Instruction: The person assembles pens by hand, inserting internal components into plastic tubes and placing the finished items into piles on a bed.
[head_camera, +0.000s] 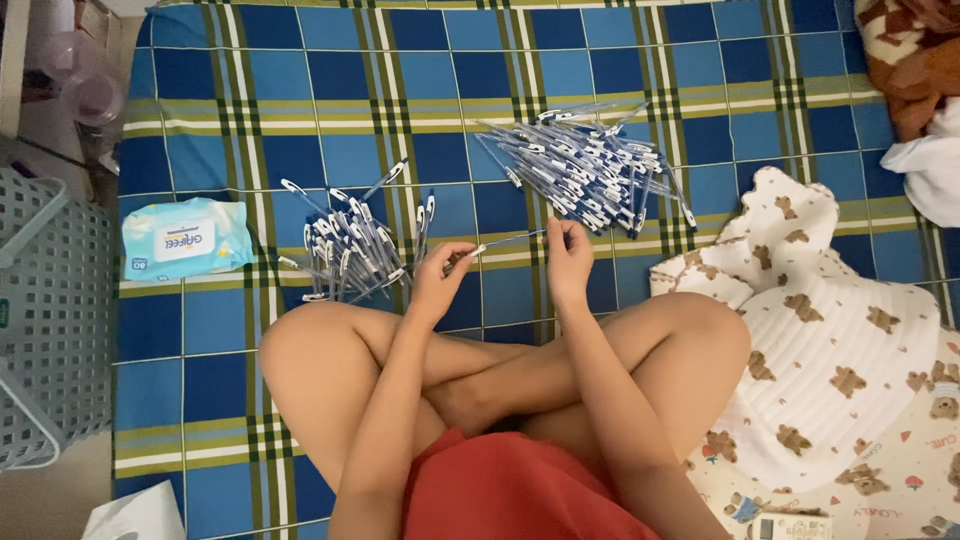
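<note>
Pen (505, 241), slim, blue and white, held level between both hands just above the plaid blanket (480, 60), in front of the crossed legs. Its left end is pinched by the fingers of the left hand (440, 280); its right end is gripped by the right hand (568, 262), fingers closed on the barrel. For a clean join, the two ends are best kept in one straight line and pressed or turned gently, so that the thin barrel is not bent. Small pile of pens (355, 250) lies just left of the left hand; large pile of pens (585, 165) lies far right, near the right hand. Pack of wipes (185, 238), light blue, lies further left. Grey basket (50, 320) stands at the left edge. Bear-print cloth (830, 350) lies at the right.
</note>
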